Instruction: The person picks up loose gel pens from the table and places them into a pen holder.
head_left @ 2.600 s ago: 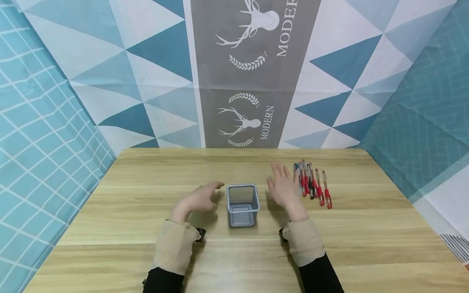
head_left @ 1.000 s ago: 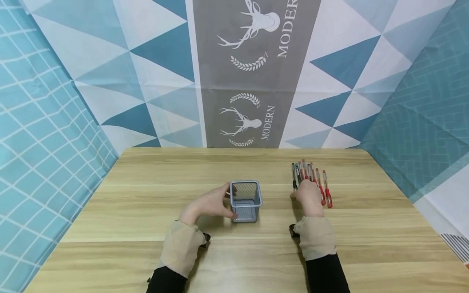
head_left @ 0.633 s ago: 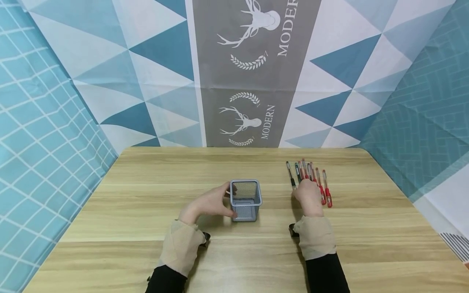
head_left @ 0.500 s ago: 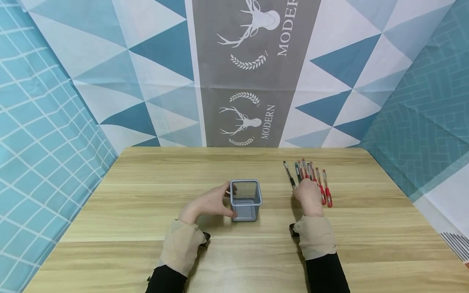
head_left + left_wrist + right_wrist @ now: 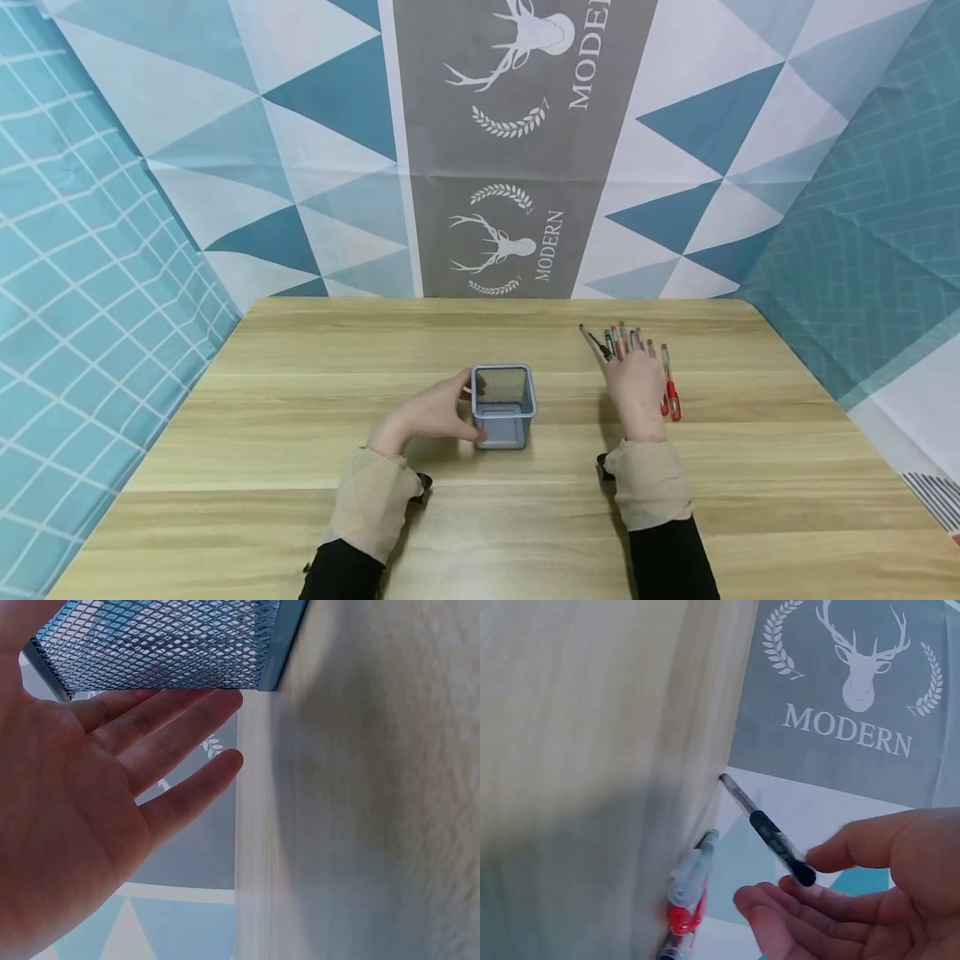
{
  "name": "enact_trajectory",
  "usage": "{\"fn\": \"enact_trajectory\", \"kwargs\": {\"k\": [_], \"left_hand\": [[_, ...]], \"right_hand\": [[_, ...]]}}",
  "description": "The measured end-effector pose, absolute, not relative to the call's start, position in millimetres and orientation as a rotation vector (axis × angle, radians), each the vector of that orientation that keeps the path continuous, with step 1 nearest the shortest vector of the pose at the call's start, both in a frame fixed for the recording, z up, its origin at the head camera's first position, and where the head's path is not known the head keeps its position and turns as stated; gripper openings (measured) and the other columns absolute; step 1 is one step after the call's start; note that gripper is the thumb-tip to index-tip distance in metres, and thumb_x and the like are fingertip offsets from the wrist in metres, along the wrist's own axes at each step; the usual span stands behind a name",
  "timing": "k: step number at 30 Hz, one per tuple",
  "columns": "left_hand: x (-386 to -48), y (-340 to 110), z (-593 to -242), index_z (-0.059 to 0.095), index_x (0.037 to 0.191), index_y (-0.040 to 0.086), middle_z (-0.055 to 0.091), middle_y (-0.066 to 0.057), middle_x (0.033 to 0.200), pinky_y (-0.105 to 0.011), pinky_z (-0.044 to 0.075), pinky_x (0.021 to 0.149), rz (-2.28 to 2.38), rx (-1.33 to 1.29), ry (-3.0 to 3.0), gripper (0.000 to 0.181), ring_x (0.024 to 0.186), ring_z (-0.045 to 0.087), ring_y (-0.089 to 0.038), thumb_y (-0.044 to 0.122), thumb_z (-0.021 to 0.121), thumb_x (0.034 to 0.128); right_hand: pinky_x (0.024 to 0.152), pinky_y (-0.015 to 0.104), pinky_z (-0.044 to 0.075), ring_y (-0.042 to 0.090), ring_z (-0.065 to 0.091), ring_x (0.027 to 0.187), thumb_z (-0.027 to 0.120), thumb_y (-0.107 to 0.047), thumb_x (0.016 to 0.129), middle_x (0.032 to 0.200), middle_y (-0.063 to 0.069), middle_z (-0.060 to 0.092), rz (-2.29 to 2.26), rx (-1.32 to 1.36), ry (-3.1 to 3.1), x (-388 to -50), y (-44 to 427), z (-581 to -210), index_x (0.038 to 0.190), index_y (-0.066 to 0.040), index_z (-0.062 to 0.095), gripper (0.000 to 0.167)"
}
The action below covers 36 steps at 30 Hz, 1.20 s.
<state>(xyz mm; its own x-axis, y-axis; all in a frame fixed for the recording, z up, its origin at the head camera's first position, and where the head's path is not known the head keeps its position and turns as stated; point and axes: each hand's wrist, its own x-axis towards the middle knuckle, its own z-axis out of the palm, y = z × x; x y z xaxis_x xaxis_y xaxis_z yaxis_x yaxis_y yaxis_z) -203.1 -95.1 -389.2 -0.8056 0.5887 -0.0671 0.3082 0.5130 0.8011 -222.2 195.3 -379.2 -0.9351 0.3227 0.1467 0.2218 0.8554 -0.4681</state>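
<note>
Holding one mesh cup (image 5: 504,431) in left hand (image 5: 429,414), one black-grip pen (image 5: 769,832) in right hand (image 5: 637,393).
Nearest, two tan wrist wraps (image 5: 372,504) over one wood table (image 5: 525,533). Gripping cup, upright on table, with thumb in front, fingers behind. Pinching pen by near end between thumb and fingers, slanted left of others. Counting roughly seven more pens (image 5: 672,397) beyond and beside right hand, partly hidden. At back, two printed deer heads (image 5: 553,33) on wall cloth (image 5: 457,125).
</note>
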Motion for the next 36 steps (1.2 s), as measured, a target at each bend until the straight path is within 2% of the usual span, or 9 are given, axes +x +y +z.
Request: {"fn": "enact_trajectory", "kwargs": {"k": [3, 8, 18, 22, 27, 36], "left_hand": [[-203, -95, -389, 0.038, 0.129, 0.008, 0.054, -0.010, 0.120, -0.044, 0.036, 0.102, 1.191, 0.752, 2.430, 0.081, 0.114, 0.048, -0.027, 0.013, 0.079, 0.0598], [-203, -95, -390, 0.038, 0.130, 0.009, 0.053, -0.009, 0.121, -0.043, 0.035, 0.103, 1.184, 0.734, 2.437, 0.081, 0.115, 0.048, -0.026, 0.014, 0.079, 0.0598], [-202, -95, -391, 0.039, 0.128, 0.010, 0.053, -0.009, 0.121, -0.044, 0.035, 0.103, 1.197, 0.736, 2.435, 0.079, 0.115, 0.048, -0.026, 0.014, 0.079, 0.0600], [-203, -95, -392, 0.038, 0.129, 0.010, 0.053, -0.009, 0.121, -0.045, 0.034, 0.103, 1.204, 0.736, 2.431, 0.080, 0.115, 0.047, -0.026, 0.014, 0.079, 0.0599], [-203, -96, -394, 0.038, 0.128, 0.010, 0.053, -0.009, 0.121, -0.045, 0.035, 0.103, 1.216, 0.719, 2.417, 0.080, 0.116, 0.047, -0.026, 0.015, 0.080, 0.0599], [-204, -96, -394, 0.037, 0.130, 0.010, 0.052, -0.009, 0.122, -0.043, 0.035, 0.103, 1.216, 0.742, 2.406, 0.081, 0.116, 0.047, -0.026, 0.013, 0.078, 0.0602]], "right_hand": [[0.042, 0.037, 0.042, 0.029, 0.049, 0.049, 0.044, -0.012, 0.087, 0.059, 0.018, 0.052, 0.637, -0.371, -2.695, -222, 195, -378, 0.064, 0.003, 0.053, 0.029], [0.056, 0.051, 0.047, 0.045, 0.057, 0.067, 0.045, -0.012, 0.089, 0.075, 0.028, 0.057, 0.651, -0.337, -2.504, -219, 193, -372, 0.082, 0.012, 0.056, 0.027], [0.054, 0.044, 0.045, 0.036, 0.055, 0.062, 0.046, -0.017, 0.092, 0.072, 0.021, 0.057, 0.746, -0.198, -2.198, -217, 185, -358, 0.082, 0.006, 0.056, 0.027], [0.057, 0.043, 0.047, 0.034, 0.057, 0.065, 0.046, -0.017, 0.093, 0.077, 0.020, 0.059, 0.792, -0.148, -2.115, -214, 179, -350, 0.090, 0.006, 0.056, 0.025], [0.057, 0.043, 0.045, 0.034, 0.057, 0.066, 0.040, -0.023, 0.097, 0.083, 0.019, 0.060, 0.841, -0.083, -2.079, -209, 173, -342, 0.101, 0.004, 0.053, 0.030], [0.061, 0.036, 0.055, 0.027, 0.067, 0.073, 0.041, -0.024, 0.096, 0.090, 0.018, 0.066, 0.933, 0.063, -1.995, -197, 161, -326, 0.109, 0.003, 0.052, 0.032]]}}
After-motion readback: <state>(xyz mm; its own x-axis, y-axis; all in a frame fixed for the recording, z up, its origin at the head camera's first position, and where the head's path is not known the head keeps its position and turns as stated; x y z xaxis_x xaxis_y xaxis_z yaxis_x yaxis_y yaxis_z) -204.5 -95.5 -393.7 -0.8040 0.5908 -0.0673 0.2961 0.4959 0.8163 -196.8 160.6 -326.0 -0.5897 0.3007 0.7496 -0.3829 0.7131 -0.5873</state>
